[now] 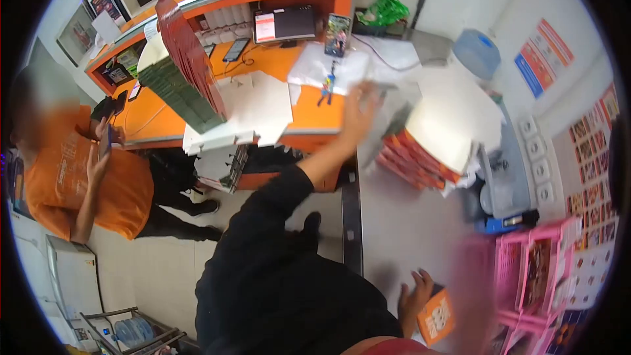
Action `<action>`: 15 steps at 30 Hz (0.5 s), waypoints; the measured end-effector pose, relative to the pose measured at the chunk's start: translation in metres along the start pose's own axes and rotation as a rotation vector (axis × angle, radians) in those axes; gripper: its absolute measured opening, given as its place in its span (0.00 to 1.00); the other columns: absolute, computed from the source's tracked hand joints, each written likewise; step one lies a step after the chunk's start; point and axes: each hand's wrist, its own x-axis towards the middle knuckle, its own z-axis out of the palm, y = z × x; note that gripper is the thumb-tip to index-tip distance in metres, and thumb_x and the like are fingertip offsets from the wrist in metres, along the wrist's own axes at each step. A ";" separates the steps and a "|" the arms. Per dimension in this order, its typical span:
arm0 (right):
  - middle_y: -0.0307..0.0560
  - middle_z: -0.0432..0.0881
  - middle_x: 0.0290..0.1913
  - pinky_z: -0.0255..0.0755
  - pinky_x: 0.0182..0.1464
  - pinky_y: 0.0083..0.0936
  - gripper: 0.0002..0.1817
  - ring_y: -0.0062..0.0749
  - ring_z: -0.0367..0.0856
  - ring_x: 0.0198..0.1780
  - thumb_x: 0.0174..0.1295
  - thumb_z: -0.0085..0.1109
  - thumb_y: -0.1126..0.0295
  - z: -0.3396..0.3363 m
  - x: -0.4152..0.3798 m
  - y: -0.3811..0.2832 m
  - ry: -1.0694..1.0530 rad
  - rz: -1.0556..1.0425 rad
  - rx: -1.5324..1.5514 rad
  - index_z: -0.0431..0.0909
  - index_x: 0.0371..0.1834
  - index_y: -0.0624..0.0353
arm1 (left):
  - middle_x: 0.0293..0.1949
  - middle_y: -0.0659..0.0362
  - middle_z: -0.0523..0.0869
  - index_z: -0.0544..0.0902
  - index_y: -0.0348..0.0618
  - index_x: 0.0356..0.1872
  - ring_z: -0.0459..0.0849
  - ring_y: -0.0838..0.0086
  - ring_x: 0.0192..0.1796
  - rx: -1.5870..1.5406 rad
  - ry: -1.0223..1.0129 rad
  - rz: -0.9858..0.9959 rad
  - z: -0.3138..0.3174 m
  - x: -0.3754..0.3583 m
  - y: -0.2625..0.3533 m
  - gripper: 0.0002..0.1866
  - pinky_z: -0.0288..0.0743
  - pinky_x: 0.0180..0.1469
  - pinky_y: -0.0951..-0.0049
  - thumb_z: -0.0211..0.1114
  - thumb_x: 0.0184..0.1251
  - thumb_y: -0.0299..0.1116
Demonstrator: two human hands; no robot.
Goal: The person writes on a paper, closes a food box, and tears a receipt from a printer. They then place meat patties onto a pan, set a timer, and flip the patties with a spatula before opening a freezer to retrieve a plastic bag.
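Observation:
My left hand (361,113), at the end of a black sleeve, reaches over the grey counter's far end, smeared by motion. I cannot tell whether it holds anything. To its right stands a tall stack of flat cardboard (453,115), with white faces up and red printed edges. A small blue-and-red figure (327,89) and a propped phone (338,34) are to its left. Lower down, my right hand (414,297) has its fingers apart and lies right against the edge of an orange box (436,315) with white print on the counter.
Another stack of green and red folded cardboard (181,79) stands on the orange desk (263,59) near a monitor (284,24). Pink baskets (509,269) and a sink (503,187) line the right side. At left, a person in an orange shirt (92,171) holds a phone.

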 end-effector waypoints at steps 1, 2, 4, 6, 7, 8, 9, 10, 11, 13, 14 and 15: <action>0.55 0.74 0.50 0.69 0.50 0.41 0.23 0.51 0.72 0.52 0.44 0.67 0.69 0.025 0.041 -0.022 0.003 -0.069 0.118 0.74 0.47 0.58 | 0.39 0.52 0.81 0.76 0.35 0.46 0.79 0.64 0.47 0.144 0.077 0.040 -0.026 0.056 -0.033 0.14 0.69 0.52 0.70 0.59 0.61 0.32; 0.54 0.75 0.49 0.70 0.48 0.38 0.23 0.50 0.73 0.50 0.43 0.68 0.69 0.050 0.083 -0.046 0.003 -0.134 0.236 0.76 0.45 0.58 | 0.36 0.52 0.82 0.79 0.37 0.42 0.80 0.64 0.43 0.099 0.197 0.048 -0.044 0.107 -0.042 0.12 0.70 0.49 0.69 0.60 0.60 0.33; 0.52 0.76 0.47 0.73 0.45 0.34 0.19 0.47 0.76 0.46 0.43 0.68 0.69 0.090 0.166 -0.093 -0.009 -0.320 0.310 0.78 0.41 0.57 | 0.37 0.51 0.82 0.80 0.38 0.40 0.81 0.63 0.40 0.182 0.249 0.131 -0.082 0.197 -0.106 0.11 0.72 0.46 0.66 0.61 0.58 0.32; 0.50 0.77 0.44 0.72 0.44 0.33 0.15 0.46 0.77 0.44 0.44 0.67 0.71 0.113 0.245 -0.147 -0.001 -0.481 0.346 0.79 0.38 0.58 | 0.39 0.53 0.83 0.80 0.39 0.43 0.79 0.67 0.44 0.422 0.159 0.129 -0.109 0.270 -0.143 0.13 0.70 0.49 0.70 0.62 0.60 0.34; 0.50 0.78 0.44 0.72 0.44 0.33 0.14 0.45 0.77 0.43 0.44 0.67 0.72 0.124 0.282 -0.172 0.024 -0.525 0.382 0.80 0.37 0.58 | 0.40 0.53 0.82 0.80 0.40 0.43 0.79 0.65 0.46 0.546 0.183 0.167 -0.116 0.298 -0.160 0.14 0.69 0.50 0.68 0.62 0.59 0.35; 0.49 0.78 0.44 0.72 0.43 0.33 0.13 0.44 0.77 0.42 0.44 0.66 0.73 0.134 0.317 -0.192 0.051 -0.570 0.415 0.80 0.36 0.58 | 0.41 0.52 0.82 0.81 0.40 0.44 0.78 0.63 0.47 0.667 0.208 0.205 -0.120 0.323 -0.174 0.15 0.69 0.51 0.66 0.62 0.58 0.37; 0.49 0.78 0.43 0.72 0.43 0.33 0.12 0.44 0.77 0.42 0.45 0.66 0.73 0.147 0.350 -0.209 0.107 -0.583 0.430 0.80 0.35 0.58 | 0.42 0.52 0.82 0.81 0.41 0.44 0.77 0.61 0.48 0.787 0.234 0.243 -0.123 0.342 -0.182 0.16 0.68 0.52 0.64 0.63 0.58 0.38; 0.49 0.78 0.43 0.71 0.43 0.32 0.11 0.43 0.76 0.42 0.45 0.66 0.73 0.158 0.382 -0.224 0.165 -0.597 0.446 0.81 0.34 0.58 | 0.42 0.53 0.81 0.81 0.42 0.43 0.75 0.59 0.49 0.817 0.256 0.225 -0.124 0.356 -0.190 0.15 0.66 0.53 0.61 0.64 0.56 0.38; 0.49 0.78 0.44 0.71 0.44 0.32 0.10 0.43 0.76 0.42 0.46 0.65 0.73 0.167 0.413 -0.240 0.208 -0.583 0.452 0.81 0.33 0.58 | 0.42 0.53 0.81 0.82 0.43 0.41 0.73 0.58 0.50 0.847 0.275 0.206 -0.121 0.367 -0.192 0.15 0.64 0.53 0.58 0.64 0.55 0.39; 0.48 0.77 0.44 0.69 0.45 0.31 0.08 0.42 0.75 0.44 0.47 0.65 0.74 0.181 0.471 -0.268 0.305 -0.550 0.476 0.81 0.32 0.58 | 0.42 0.54 0.80 0.83 0.45 0.38 0.71 0.56 0.52 0.901 0.274 0.149 -0.118 0.383 -0.192 0.14 0.61 0.54 0.55 0.65 0.53 0.39; 0.47 0.77 0.44 0.69 0.46 0.31 0.07 0.42 0.74 0.45 0.47 0.64 0.74 0.187 0.498 -0.282 0.361 -0.528 0.494 0.81 0.31 0.57 | 0.42 0.55 0.80 0.84 0.46 0.37 0.70 0.56 0.52 0.923 0.251 0.112 -0.117 0.386 -0.190 0.13 0.60 0.54 0.54 0.66 0.52 0.40; 0.47 0.77 0.44 0.68 0.47 0.31 0.07 0.42 0.73 0.46 0.48 0.64 0.74 0.189 0.526 -0.296 0.428 -0.567 0.486 0.81 0.31 0.57 | 0.42 0.55 0.80 0.85 0.47 0.35 0.69 0.57 0.53 0.945 0.229 0.078 -0.117 0.388 -0.189 0.12 0.58 0.54 0.54 0.67 0.51 0.40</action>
